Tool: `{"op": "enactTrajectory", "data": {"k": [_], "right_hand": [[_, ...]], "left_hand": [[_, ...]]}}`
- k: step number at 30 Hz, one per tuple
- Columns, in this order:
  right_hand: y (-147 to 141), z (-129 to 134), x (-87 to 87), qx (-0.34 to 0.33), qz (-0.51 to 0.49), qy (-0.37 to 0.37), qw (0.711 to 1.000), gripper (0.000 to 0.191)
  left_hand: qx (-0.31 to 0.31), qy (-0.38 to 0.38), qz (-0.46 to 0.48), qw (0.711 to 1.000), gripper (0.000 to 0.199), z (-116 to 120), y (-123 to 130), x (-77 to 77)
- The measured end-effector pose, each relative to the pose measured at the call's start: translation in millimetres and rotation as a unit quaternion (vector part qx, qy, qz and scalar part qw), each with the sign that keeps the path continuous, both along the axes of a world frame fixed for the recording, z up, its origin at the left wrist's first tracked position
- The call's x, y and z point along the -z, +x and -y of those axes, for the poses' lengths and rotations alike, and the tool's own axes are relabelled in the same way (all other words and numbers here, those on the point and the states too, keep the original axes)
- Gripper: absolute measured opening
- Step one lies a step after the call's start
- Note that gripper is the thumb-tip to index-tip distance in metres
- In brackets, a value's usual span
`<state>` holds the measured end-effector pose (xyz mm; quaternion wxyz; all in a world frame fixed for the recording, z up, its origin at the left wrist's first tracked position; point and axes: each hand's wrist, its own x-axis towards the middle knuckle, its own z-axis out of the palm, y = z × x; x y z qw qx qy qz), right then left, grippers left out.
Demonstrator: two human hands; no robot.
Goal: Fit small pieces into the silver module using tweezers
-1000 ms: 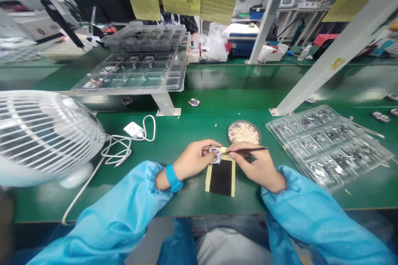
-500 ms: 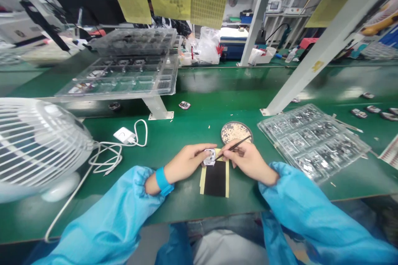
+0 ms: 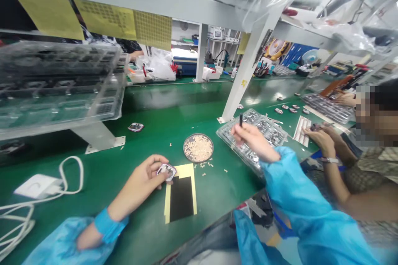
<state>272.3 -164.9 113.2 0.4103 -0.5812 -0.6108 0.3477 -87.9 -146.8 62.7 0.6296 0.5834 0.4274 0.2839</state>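
My left hand point(image 3: 137, 186) is closed on a small rounded-square watch case point(image 3: 167, 171) with a pale rim and parts showing inside. It is above the corner of a black pad point(image 3: 181, 198) edged with yellow. My right hand point(image 3: 253, 138) is raised over a clear tray point(image 3: 225, 134) of small parts, its fingers closed around black tweezers point(image 3: 241, 120). Only one end of the tweezers shows. Between the hands lies a round dish point(image 3: 199, 148) full of tiny beige pieces, with several loose ones on the bench beside it.
A white charger point(image 3: 39, 186) with a coiled cable lies at left. Stacked clear trays point(image 3: 105, 107) sit on a raised shelf, with a watch case point(image 3: 136, 127) near its foot. A slanted post point(image 3: 242, 83) rises behind the parts tray. At right a co-worker's hands point(image 3: 320, 136) hold a small part.
The view has swung right, bringing a co-worker into sight. My right hand has left the watch case and moved right over the tray with the tweezers. My left hand still holds the case.
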Motion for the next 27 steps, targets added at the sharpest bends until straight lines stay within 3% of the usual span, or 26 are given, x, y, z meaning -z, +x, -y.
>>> {"op": "enactTrajectory", "data": {"k": [1,2,3,6,11,14,17,20,22,24,27], "right_hand": [[21.3,-10.3,-4.9,0.1,0.151,0.028,0.983,0.038],[40.9,-21.5,-7.3,0.186,0.292,0.02,0.938,0.034],[57.8,-32.7,-7.3,0.219,0.406,-0.044,0.886,0.035],[86.9,-59.9,3.2,0.247,0.46,-0.117,0.845,0.046],[89.1,-77.1,21.0,0.265,0.475,-0.152,0.825,0.053],[90.7,-76.8,20.4,0.259,0.468,-0.153,0.831,0.046],[92.3,-71.3,13.1,0.258,0.453,-0.131,0.844,0.026],[75.2,-58.8,-0.8,0.283,0.395,-0.031,0.874,0.014],[46.6,-45.1,-13.4,0.271,0.307,0.062,0.91,0.02],[6.3,-29.4,-25.3,0.184,0.192,0.123,0.956,0.043],[-59.7,-12.1,-30.1,0.049,0.091,0.103,0.989,0.034]], "left_hand": [[-0.008,0.0,0.005,1.0,0.043,0.4,1.3,0.6],[-0.015,0.003,0.004,1.0,0.042,0.7,2.4,1.2],[-0.02,0.009,0.0,1.0,0.041,0.9,3.0,1.6],[-0.026,0.026,-0.015,0.999,0.038,0.7,2.6,2.1],[-0.027,0.016,-0.016,0.999,0.039,0.6,1.8,-0.1],[-0.055,0.0,0.006,0.998,0.04,3.5,4.1,-3.6],[-0.07,-0.011,0.019,0.997,0.042,7.7,6.8,-6.4],[-0.071,-0.005,0.04,0.997,0.045,9.9,8.8,-6.5],[-0.079,-0.01,0.064,0.995,0.045,9.8,9.5,-5.0],[-0.095,-0.018,0.087,0.992,0.042,9.0,9.5,-2.7],[-0.115,-0.011,0.105,0.988,0.035,7.8,7.5,0.1]]}}
